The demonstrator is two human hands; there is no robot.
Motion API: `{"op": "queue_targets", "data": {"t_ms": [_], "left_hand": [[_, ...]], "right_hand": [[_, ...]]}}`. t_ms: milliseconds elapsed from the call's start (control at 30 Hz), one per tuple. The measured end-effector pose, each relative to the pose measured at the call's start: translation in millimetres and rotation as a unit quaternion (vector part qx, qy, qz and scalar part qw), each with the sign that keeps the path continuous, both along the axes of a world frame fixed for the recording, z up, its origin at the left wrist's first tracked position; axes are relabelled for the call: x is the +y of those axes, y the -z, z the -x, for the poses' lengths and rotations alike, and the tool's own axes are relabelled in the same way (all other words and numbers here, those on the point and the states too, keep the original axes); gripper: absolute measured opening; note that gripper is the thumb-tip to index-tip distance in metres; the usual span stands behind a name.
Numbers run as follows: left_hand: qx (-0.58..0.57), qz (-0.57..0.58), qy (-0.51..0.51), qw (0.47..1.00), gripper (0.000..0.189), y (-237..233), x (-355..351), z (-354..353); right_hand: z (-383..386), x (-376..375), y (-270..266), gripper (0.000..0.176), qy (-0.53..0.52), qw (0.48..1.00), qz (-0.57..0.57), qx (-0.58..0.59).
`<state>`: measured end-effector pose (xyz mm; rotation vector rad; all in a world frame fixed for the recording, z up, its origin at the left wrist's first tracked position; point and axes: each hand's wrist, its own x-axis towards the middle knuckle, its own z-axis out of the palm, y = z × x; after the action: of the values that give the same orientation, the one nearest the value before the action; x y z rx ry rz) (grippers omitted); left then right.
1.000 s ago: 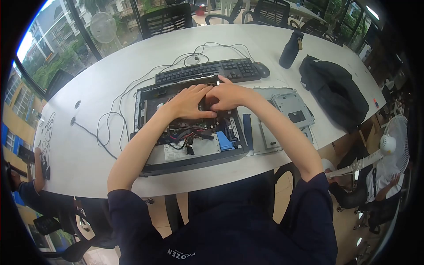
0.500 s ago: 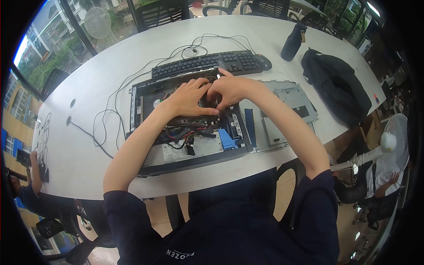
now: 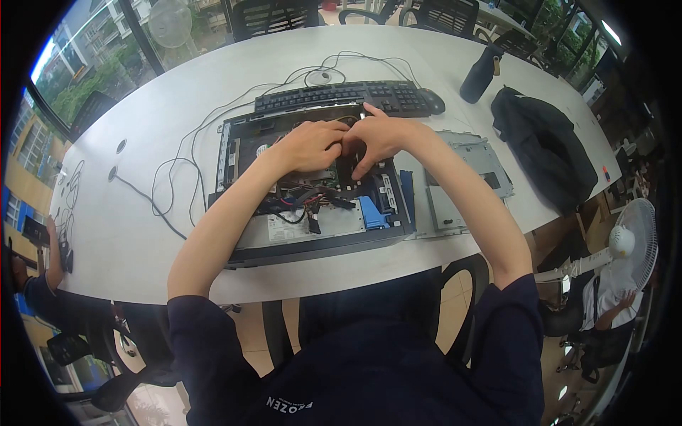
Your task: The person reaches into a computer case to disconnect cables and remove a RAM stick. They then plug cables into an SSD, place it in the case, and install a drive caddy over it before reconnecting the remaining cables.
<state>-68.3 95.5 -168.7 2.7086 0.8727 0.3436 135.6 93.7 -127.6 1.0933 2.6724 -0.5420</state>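
Reaching into one open computer case (image 3: 320,249), two hands (image 3: 310,145).

Case (image 3: 323,250) partly hidden by fingers (image 3: 330,128), far chair (image 3: 277,19) cropped

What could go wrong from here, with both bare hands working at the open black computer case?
The person's bare left hand might snag the loose black and red cables bunched near it. With the bare right hand crowded close, fingers could slip against parts they hide from view.
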Motion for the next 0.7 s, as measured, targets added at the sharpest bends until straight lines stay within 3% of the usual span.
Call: {"op": "queue_targets", "data": {"t_ms": [100,167,700], "left_hand": [[0.026,-0.002,0.007,1.000,0.031,-1.5,1.1,-0.9],[-0.057,-0.085,0.014,0.995,0.030,9.4,1.9,1.1],[-0.003,-0.094,0.003,0.996,0.047,13.7,-8.8,6.1]], "right_hand": [[3.2,-0.2,1.2,0.057,0.005,1.000,-0.003,-0.015],[6.0,-1.7,0.7,0.057,0.010,1.000,-0.004,-0.024],[5.8,-4.9,8.0,0.055,0.003,0.998,-0.043,-0.048]]}}
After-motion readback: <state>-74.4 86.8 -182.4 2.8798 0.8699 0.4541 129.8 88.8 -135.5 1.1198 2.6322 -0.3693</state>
